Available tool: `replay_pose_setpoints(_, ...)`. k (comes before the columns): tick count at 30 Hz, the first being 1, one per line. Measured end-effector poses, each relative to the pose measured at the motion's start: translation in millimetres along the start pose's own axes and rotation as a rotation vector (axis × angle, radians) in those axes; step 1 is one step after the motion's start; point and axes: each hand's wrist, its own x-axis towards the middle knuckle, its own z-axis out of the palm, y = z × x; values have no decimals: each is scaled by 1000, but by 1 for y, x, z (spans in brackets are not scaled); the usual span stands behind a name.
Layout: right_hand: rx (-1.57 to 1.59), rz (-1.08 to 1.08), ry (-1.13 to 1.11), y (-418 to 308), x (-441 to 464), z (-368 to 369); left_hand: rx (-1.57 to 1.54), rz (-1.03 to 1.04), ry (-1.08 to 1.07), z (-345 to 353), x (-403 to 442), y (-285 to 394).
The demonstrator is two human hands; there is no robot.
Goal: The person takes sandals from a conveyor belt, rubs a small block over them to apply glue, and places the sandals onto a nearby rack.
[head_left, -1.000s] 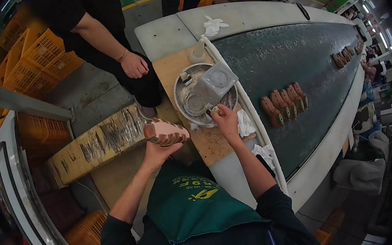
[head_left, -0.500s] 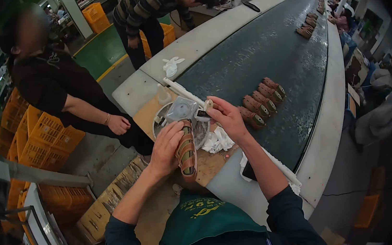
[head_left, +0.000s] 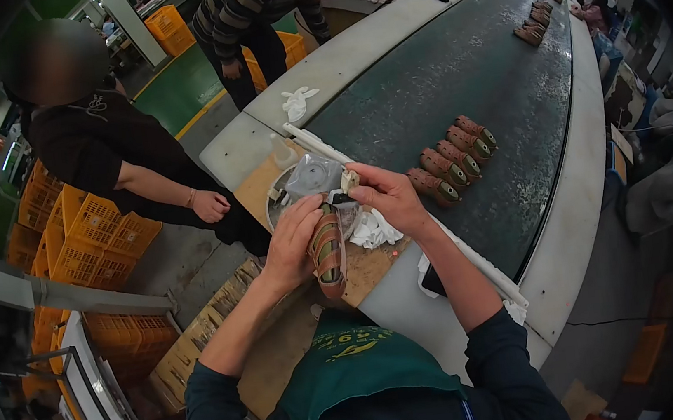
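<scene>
My left hand (head_left: 295,244) is closed around a brown strappy sandal (head_left: 326,252) that has green showing between its straps. The sandal hangs over the wooden board (head_left: 375,274), one end pointing towards my apron. Between the fingertips of my right hand (head_left: 389,196) is a small cream-coloured piece (head_left: 349,180), held just past the sandal's far end; I cannot make out its exact kind. Right behind the sandal stands a round container with a clear plastic lid-like piece (head_left: 314,176) over it. Crumpled white tissue (head_left: 374,230) lies beside my right hand.
Several similar sandals (head_left: 454,159) sit in a row on the dark conveyor belt (head_left: 392,112), with more (head_left: 533,26) farther along. A person in dark clothes (head_left: 117,139) stands at left; another in a striped top (head_left: 247,8) bends over behind. Yellow crates (head_left: 95,237) are stacked at left.
The view has shifted slightly. The sandal has turned a little in my left hand, and my right hand has come slightly closer to its far end with the cream-coloured piece.
</scene>
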Motion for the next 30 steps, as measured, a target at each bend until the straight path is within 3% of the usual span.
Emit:
replay_pose_setpoints(8, -7, 54, -109, -25, -9, 13, -17, -168, -113, 1, -14, -7)
replay_pose_setpoints(10, -30, 44, -120, -28, -7, 13, -110, -393, -266, -2, -17, -5)
replay_pose_setpoints(11, -50, 31, -126, -29, -6, 14, -108, -396, -262, -4, -18, -3)
replay_pose_setpoints(14, -127, -4, -132, -43, -4, 18, -218, -549, -330, -13, -12, 7)
replay_pose_setpoints(16, -131, -14, -136, -45, -1, 19, -500, -780, -570, -29, 5, 18)
replay_pose_setpoints(19, -140, -38, -141, -48, 3, 19, -665, -798, -660, -42, 6, 24)
replay_pose_setpoints(23, -172, -61, -134, -46, 6, 15, -880, -770, -662, -45, -6, 25)
replay_pose_setpoints(25, -173, -65, -149, -44, 6, 15, -1110, -873, -624, -47, -11, 26)
replay_pose_setpoints(30, -197, -76, -145, -36, 7, 16, -1261, -884, -495, -52, -15, 27)
